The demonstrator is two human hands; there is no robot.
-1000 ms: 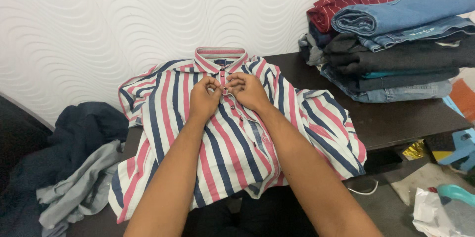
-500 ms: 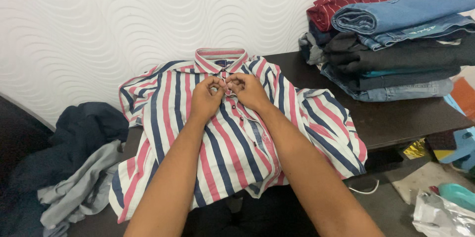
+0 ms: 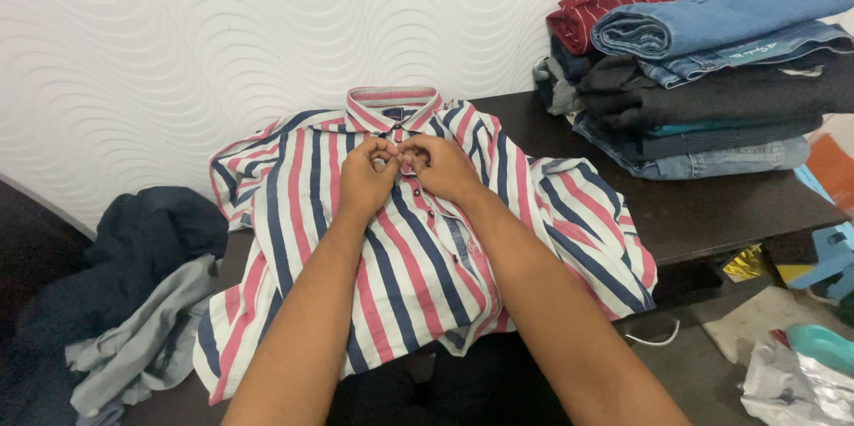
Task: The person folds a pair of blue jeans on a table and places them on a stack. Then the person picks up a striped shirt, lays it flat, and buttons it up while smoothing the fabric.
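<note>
A shirt (image 3: 294, 186) with pink, navy and white stripes lies face up on a dark table (image 3: 712, 204), collar toward the wall. My left hand (image 3: 363, 179) and my right hand (image 3: 442, 168) meet at the button placket just below the collar. The fingertips of both hands pinch the placket's two edges together near an upper button. The button itself is hidden by my fingers. Lower buttons show along the placket.
A stack of folded clothes (image 3: 703, 61), mostly jeans and dark garments with a red striped piece behind, stands on the table's right. A heap of dark blue and grey clothes (image 3: 133, 293) lies at the left. A patterned white wall (image 3: 178, 44) backs the table. Crumpled plastic (image 3: 792, 381) lies on the floor.
Both hands stay pinched at the upper placket, with small finger movements. The view has drifted slightly, so everything sits a little further left.
</note>
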